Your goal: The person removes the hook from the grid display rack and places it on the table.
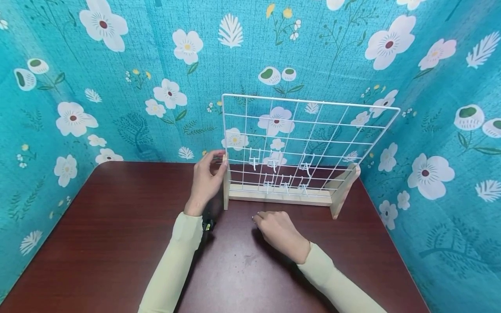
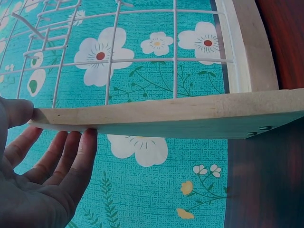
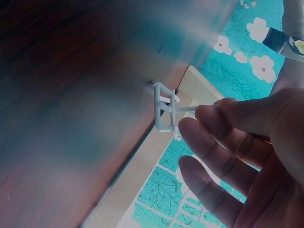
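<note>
Evidently, the small white hook is pinched by its stem between the right hand's thumb and forefinger, leaving its squared back free, over the bench in front of the rack. The left hand, thumb opposite fingers, pinches the rack's left side panel, presumably to steady it. Near the bench's far edge, toward its far right corner, the wooden base seems to brace the grid, which carries six hooks.

I count two hands, one grid toward one o'clock, two wooden sides, six hung hooks, one held hook.
</note>
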